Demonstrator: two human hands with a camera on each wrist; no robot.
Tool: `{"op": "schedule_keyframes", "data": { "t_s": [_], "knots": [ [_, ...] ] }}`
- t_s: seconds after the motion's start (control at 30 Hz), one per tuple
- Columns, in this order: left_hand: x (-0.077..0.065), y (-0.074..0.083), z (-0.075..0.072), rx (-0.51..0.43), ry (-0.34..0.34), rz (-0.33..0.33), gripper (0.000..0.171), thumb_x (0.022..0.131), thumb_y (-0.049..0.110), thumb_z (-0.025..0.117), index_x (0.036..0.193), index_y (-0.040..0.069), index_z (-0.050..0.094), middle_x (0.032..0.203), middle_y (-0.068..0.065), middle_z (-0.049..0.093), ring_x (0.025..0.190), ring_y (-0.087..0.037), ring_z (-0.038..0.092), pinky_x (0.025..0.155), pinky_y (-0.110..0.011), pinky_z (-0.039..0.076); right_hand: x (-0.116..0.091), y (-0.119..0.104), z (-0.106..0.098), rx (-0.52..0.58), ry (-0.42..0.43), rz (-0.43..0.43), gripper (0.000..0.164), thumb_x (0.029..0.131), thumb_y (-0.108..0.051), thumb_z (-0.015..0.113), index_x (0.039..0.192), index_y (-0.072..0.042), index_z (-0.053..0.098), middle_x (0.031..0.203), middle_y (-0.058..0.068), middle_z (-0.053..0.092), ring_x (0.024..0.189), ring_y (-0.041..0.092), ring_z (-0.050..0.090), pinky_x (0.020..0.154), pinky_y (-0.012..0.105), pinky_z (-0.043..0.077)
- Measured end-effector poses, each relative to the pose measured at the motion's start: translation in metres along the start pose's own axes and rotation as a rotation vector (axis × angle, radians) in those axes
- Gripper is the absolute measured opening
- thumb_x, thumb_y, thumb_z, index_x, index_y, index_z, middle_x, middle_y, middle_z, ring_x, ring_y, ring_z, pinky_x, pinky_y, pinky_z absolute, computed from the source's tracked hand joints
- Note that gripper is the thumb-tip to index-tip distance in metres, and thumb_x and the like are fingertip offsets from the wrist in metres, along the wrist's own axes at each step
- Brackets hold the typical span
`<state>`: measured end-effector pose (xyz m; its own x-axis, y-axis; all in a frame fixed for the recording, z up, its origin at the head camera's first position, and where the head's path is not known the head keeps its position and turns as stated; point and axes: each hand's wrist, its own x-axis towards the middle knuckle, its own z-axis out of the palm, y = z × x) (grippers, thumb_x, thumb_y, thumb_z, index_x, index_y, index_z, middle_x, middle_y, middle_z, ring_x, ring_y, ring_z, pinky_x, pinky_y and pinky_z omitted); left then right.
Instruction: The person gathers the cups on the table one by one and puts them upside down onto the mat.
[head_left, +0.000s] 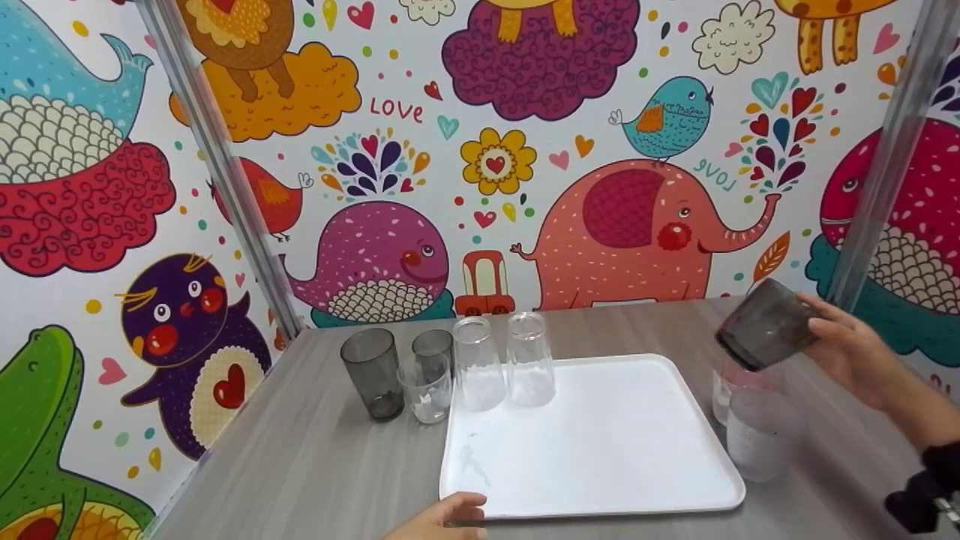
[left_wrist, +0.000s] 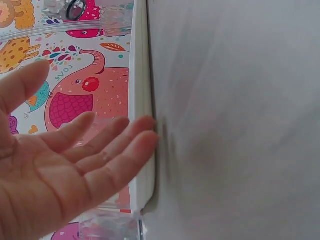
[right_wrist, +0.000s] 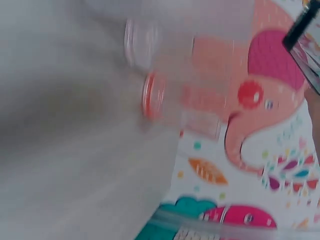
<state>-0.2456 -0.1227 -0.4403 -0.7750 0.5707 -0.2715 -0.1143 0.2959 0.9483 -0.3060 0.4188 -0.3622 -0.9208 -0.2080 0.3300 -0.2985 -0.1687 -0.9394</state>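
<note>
In the head view my right hand (head_left: 851, 349) grips a smoky grey glass (head_left: 765, 326), raised and tilted at the right. Part of its dark edge (right_wrist: 302, 25) shows at the top right corner of the right wrist view. Below it stand a clear glass with a pinkish tint (head_left: 722, 390) and a whitish clear glass (head_left: 754, 442), beside the tray's right edge. My left hand (head_left: 450, 517) is by the front left corner of the white tray (head_left: 600, 450). Its fingers are spread and relaxed in the left wrist view, holding nothing.
Two tall clear glasses, one left (head_left: 480, 367) and one right (head_left: 531, 367), stand at the tray's back left. Left of the tray are a tall grey glass (head_left: 371, 375), a shorter grey glass (head_left: 433, 345) and a short clear glass (head_left: 429, 394). A patterned wall (head_left: 495, 217) closes the back.
</note>
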Motion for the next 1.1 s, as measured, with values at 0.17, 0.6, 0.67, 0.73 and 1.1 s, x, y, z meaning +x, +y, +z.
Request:
{"op": "schedule_keyframes", "data": {
  "t_s": [0.17,0.6,0.67,0.73,1.1],
  "knots": [
    [0.003,0.004,0.003,-0.001,-0.021,-0.014,0.047,0.091,0.015,0.052,0.129,-0.01,0.039,0.121,-0.017,0.051,0.113,-0.034,0.048,0.093,-0.048,0.041,0.006,0.004,0.049,0.266,-0.053,-0.036,0.035,0.099,-0.019,0.025,0.121,-0.016,0.052,0.108,-0.001,0.059,0.092,0.01,0.058,0.083,0.028,0.05],
    [0.014,0.02,0.02,0.018,0.019,0.028,0.047,0.088,0.017,0.056,0.129,-0.001,0.044,0.122,-0.014,0.051,0.105,-0.027,0.054,0.086,-0.045,0.046,0.02,0.038,0.135,0.959,0.263,-0.026,0.022,0.093,-0.018,0.049,0.113,-0.012,0.05,0.109,0.002,0.058,0.099,0.013,0.058,0.091,0.028,0.047],
    [0.019,0.025,0.024,0.055,0.047,0.059,0.047,0.087,0.017,0.058,0.128,-0.001,0.045,0.121,-0.014,0.052,0.103,-0.027,0.056,0.083,-0.046,0.047,0.022,0.044,0.142,0.995,0.313,-0.008,0.024,0.092,-0.017,0.051,0.115,-0.014,0.046,0.109,0.001,0.056,0.099,0.013,0.058,0.092,0.028,0.046],
    [0.025,0.032,0.029,0.066,0.075,0.076,0.047,0.087,0.016,0.059,0.128,0.0,0.045,0.119,-0.013,0.054,0.102,-0.027,0.057,0.08,-0.046,0.048,0.024,0.05,0.146,1.011,0.34,0.002,0.026,0.092,-0.017,0.051,0.116,-0.015,0.043,0.109,0.001,0.054,0.1,0.013,0.057,0.093,0.028,0.046],
    [0.073,0.085,0.052,0.213,0.205,0.371,0.046,0.081,0.01,0.064,0.124,0.002,0.051,0.12,-0.015,0.055,0.103,-0.031,0.056,0.082,-0.037,0.049,0.028,0.062,0.165,0.971,0.394,0.095,0.037,0.092,-0.025,0.05,0.124,-0.019,0.031,0.116,-0.004,0.045,0.101,0.009,0.053,0.095,0.024,0.043]
  ]
}}
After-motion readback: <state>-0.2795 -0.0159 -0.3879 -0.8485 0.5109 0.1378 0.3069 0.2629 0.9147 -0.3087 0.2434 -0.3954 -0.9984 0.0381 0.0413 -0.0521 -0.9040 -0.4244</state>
